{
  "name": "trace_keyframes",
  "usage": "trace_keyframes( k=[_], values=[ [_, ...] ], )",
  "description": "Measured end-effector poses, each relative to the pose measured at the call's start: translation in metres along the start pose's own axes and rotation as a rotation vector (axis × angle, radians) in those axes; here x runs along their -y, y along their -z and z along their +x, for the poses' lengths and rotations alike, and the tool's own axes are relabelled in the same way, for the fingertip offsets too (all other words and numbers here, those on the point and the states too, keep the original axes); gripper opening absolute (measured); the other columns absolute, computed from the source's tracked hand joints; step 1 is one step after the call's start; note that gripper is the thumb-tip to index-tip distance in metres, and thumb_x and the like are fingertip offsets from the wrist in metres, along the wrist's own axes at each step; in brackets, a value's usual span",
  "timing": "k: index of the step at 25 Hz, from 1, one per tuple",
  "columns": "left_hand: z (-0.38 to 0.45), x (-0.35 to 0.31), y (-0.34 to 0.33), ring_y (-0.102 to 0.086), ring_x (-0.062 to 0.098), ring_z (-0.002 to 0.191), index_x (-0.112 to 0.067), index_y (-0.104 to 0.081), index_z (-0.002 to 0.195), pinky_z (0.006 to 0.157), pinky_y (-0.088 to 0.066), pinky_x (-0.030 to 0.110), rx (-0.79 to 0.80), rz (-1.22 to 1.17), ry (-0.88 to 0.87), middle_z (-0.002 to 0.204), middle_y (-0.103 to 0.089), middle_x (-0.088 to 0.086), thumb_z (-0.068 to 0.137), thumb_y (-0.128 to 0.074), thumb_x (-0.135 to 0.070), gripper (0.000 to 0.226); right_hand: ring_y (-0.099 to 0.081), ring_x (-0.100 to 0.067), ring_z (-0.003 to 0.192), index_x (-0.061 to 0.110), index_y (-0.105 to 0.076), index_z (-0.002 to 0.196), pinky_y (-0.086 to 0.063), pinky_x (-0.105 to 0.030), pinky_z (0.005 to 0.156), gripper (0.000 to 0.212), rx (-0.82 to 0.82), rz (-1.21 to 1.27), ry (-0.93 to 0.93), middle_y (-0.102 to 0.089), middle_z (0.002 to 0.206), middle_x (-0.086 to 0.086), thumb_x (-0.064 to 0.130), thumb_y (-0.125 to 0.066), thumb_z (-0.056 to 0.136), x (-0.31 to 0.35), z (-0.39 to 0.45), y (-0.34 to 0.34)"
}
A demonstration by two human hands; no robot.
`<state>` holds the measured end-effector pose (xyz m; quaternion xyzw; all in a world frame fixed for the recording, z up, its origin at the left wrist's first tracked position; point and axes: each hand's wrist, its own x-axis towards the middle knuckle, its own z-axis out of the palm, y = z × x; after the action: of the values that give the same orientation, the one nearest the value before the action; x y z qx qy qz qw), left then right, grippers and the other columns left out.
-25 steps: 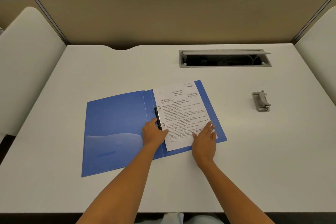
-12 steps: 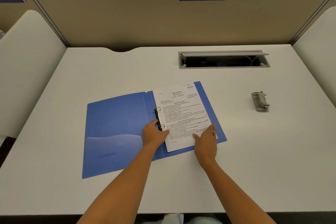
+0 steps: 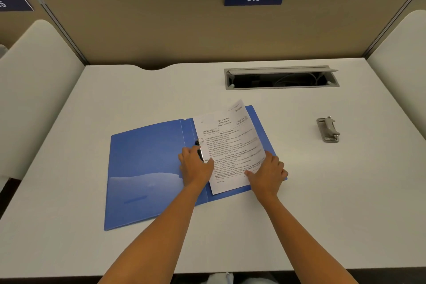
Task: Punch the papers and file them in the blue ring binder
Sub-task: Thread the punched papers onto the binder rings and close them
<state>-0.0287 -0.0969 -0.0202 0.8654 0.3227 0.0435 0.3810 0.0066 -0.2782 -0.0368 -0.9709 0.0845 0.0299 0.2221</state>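
The blue ring binder (image 3: pixel 147 168) lies open on the white desk (image 3: pixel 322 191). A stack of printed papers (image 3: pixel 230 143) sits on its right half, beside the metal ring mechanism (image 3: pixel 199 143) at the spine. My left hand (image 3: pixel 195 168) holds the near end of the ring mechanism, thumb against the papers' left edge. My right hand (image 3: pixel 268 173) grips the papers' right edge, thumb on top. The sheets bow upward, and their far right corner stands off the cover.
A grey hole punch (image 3: pixel 328 130) sits to the right, apart from the binder. An open cable box (image 3: pixel 281 78) is sunk into the desk behind it. A beige partition (image 3: pixel 207 30) with a "016" plate closes the back, and padded dividers flank both sides.
My right hand went from lying flat on the papers to gripping their right edge, and the sheets lifted and bowed. The left hand stayed at the rings.
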Motion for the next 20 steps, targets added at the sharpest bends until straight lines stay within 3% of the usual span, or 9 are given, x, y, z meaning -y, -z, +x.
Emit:
trace_keyframes(
  k=[2,5,7,10,13,16,20],
  values=[
    [-0.001,-0.012,-0.003,-0.049,0.016,0.113,-0.013,-0.059,0.12,0.088,-0.046,0.025,-0.026,-0.138,-0.097,0.117,-0.053,0.003,0.084,-0.072,-0.025,0.04,-0.05,-0.025,0.115,0.017,-0.047,0.127,-0.039,-0.038,0.099,0.065,-0.045,0.06,0.072,-0.053,0.123,-0.006,0.035,-0.079,0.073,0.001,0.001,0.001],
    [-0.003,-0.035,-0.008,-0.062,0.014,0.097,-0.012,-0.066,0.115,0.072,-0.05,0.014,0.129,-0.403,-0.041,0.11,-0.065,0.002,0.089,-0.068,-0.024,0.029,-0.054,-0.015,0.103,0.018,-0.05,0.12,-0.05,-0.027,0.086,0.048,-0.032,0.356,0.185,-0.055,0.116,-0.001,0.032,-0.074,0.081,0.009,-0.007,0.004],
    [-0.005,-0.046,-0.013,-0.067,0.017,0.095,-0.014,-0.066,0.117,0.073,-0.058,0.023,0.272,-0.648,0.129,0.111,-0.069,0.003,0.092,-0.065,-0.028,0.029,-0.051,-0.008,0.102,0.018,-0.049,0.122,-0.049,-0.018,0.084,0.045,0.029,0.477,0.284,-0.052,0.121,0.003,0.028,-0.071,0.084,0.015,-0.014,0.003],
    [-0.011,-0.052,-0.019,-0.07,0.027,0.098,-0.02,-0.062,0.118,0.079,-0.06,0.039,0.382,-0.955,0.331,0.109,-0.071,0.008,0.093,-0.063,-0.025,0.025,-0.053,-0.006,0.105,0.021,-0.048,0.129,-0.048,-0.023,0.091,0.048,0.12,0.6,0.306,-0.054,0.123,0.008,0.024,-0.069,0.086,0.021,-0.02,0.002],
    [-0.011,-0.052,-0.02,-0.07,0.03,0.099,-0.021,-0.062,0.121,0.083,-0.059,0.043,0.424,-1.047,0.376,0.109,-0.073,0.011,0.092,-0.063,-0.027,0.029,-0.06,-0.002,0.097,0.032,-0.048,0.121,-0.047,-0.014,0.088,0.043,0.168,0.65,0.323,-0.058,0.113,0.017,0.027,-0.071,0.085,0.027,-0.02,0.006],
    [-0.011,-0.055,-0.015,-0.07,0.033,0.099,-0.025,-0.064,0.108,0.087,-0.056,0.049,0.458,-1.103,0.406,0.101,-0.074,0.012,0.091,-0.065,-0.029,0.017,-0.06,0.002,0.097,0.03,-0.049,0.119,-0.042,0.001,0.082,0.042,0.193,0.684,0.341,-0.06,0.11,0.019,0.028,-0.072,0.084,0.028,-0.02,0.01],
    [-0.013,-0.055,-0.013,-0.07,0.032,0.097,-0.027,-0.062,0.106,0.085,-0.057,0.048,0.467,-1.083,0.426,0.097,-0.074,0.011,0.091,-0.064,-0.024,0.015,-0.06,0.004,0.094,0.029,-0.05,0.117,-0.041,0.004,0.078,0.042,0.241,0.717,0.322,-0.06,0.109,0.018,0.028,-0.074,0.082,0.028,-0.021,0.014]
  ],
)
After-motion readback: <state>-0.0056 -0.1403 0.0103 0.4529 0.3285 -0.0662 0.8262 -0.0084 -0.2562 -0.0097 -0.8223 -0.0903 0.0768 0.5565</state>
